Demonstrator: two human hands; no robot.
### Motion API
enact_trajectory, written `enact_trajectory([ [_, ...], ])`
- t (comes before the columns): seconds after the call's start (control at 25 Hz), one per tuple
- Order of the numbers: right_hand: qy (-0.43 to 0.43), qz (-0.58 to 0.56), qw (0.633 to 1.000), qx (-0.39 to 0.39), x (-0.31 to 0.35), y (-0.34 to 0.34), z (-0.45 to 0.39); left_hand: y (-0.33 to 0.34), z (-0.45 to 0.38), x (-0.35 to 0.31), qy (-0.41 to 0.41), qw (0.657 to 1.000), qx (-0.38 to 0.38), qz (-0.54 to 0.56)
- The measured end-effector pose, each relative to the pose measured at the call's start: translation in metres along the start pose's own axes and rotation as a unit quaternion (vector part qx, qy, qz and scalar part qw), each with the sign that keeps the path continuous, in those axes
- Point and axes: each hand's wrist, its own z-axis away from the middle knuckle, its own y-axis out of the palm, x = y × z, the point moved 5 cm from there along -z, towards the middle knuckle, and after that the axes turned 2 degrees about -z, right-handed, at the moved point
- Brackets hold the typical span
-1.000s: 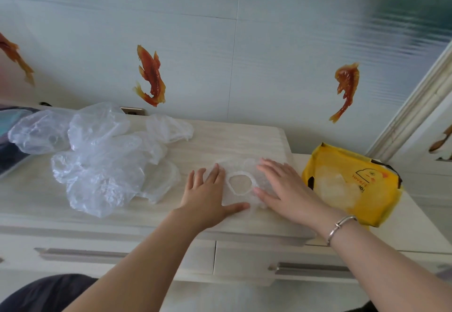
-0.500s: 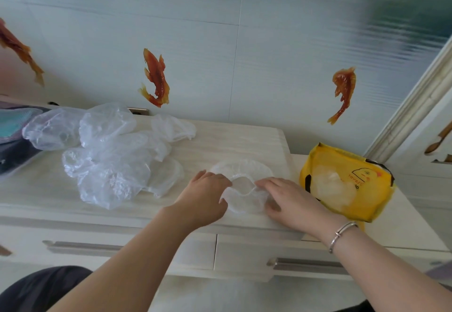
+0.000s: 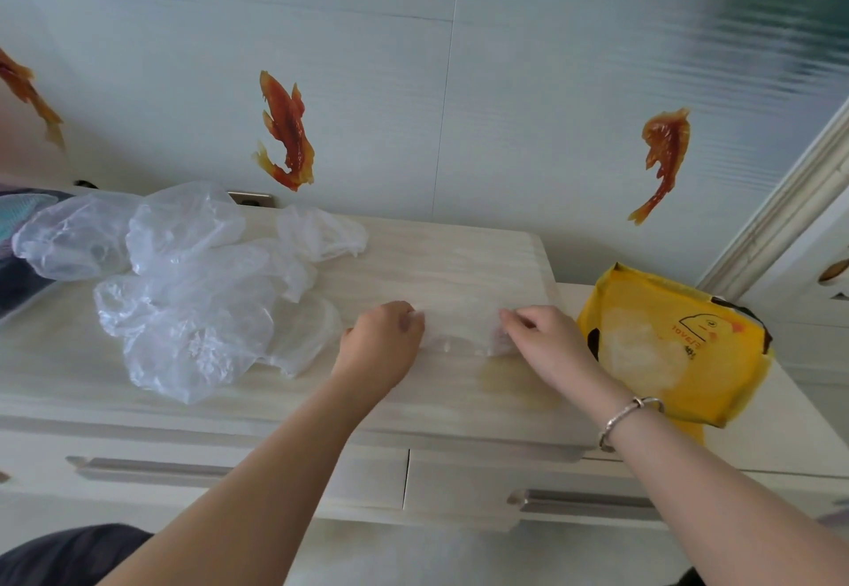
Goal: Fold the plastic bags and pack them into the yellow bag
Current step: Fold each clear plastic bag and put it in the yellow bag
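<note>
A clear plastic bag [image 3: 459, 330] lies stretched into a flat band on the pale wooden dresser top [image 3: 441, 264]. My left hand [image 3: 383, 346] pinches its left end and my right hand [image 3: 540, 339] pinches its right end. A heap of several loose clear plastic bags [image 3: 183, 282] sits to the left on the same top. The yellow bag [image 3: 675, 351] with a duck print lies to the right of my right hand, and a pale folded bag shows through its clear window.
The dresser has two drawers with long handles [image 3: 147, 466] below its front edge. A lower white surface [image 3: 790, 429] carries the yellow bag. Fish stickers [image 3: 287, 135] decorate the tiled wall behind. Dark cloth [image 3: 18, 259] lies at the far left.
My hands went from pressing flat on the round bag to pinching its sides, then pulled apart, stretching it into a flat band. The view shifted slightly.
</note>
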Motion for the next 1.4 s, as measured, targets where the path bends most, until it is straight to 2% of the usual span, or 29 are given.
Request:
enact_trajectory([
  [0.16,-0.014,0.030,0.997,-0.062,-0.005,0.003,-0.016,0.003,-0.014,0.009,-0.083,0.995,-0.029,0.041],
  [0.36,-0.044,0.154,0.983,-0.093,-0.006,0.009,-0.027,0.000,-0.020,0.008,-0.137,0.989,-0.047,-0.025],
  [0.56,-0.094,0.310,0.939,-0.112,-0.004,0.014,-0.030,0.001,-0.018,0.003,-0.104,0.985,-0.053,-0.126],
  [0.64,-0.106,0.344,0.925,-0.121,-0.001,0.014,-0.029,0.000,-0.016,0.003,-0.085,0.986,-0.061,-0.130],
  [0.72,-0.122,0.329,0.927,-0.134,0.004,0.012,-0.028,0.000,-0.014,0.000,-0.027,0.993,-0.079,-0.084],
  [0.8,-0.160,0.273,0.935,-0.159,0.015,0.007,-0.024,0.000,-0.010,-0.014,0.102,0.988,-0.107,-0.049],
  [0.88,-0.203,0.217,0.939,-0.171,0.028,0.003,-0.018,0.001,-0.003,-0.034,0.232,0.964,-0.118,-0.056],
  [0.96,-0.229,0.154,0.951,-0.137,0.037,0.006,-0.011,0.006,0.003,-0.041,0.290,0.949,-0.103,-0.073],
  [1.04,-0.224,0.119,0.964,-0.073,0.036,0.016,-0.007,0.014,0.002,-0.035,0.281,0.954,-0.070,-0.081],
  [1.24,-0.193,0.156,0.967,0.051,0.019,0.039,-0.008,0.034,-0.003,-0.011,0.247,0.963,0.002,-0.105],
  [1.4,-0.154,0.219,0.955,0.126,0.011,0.049,-0.014,0.041,-0.006,-0.004,0.228,0.954,0.081,-0.176],
])
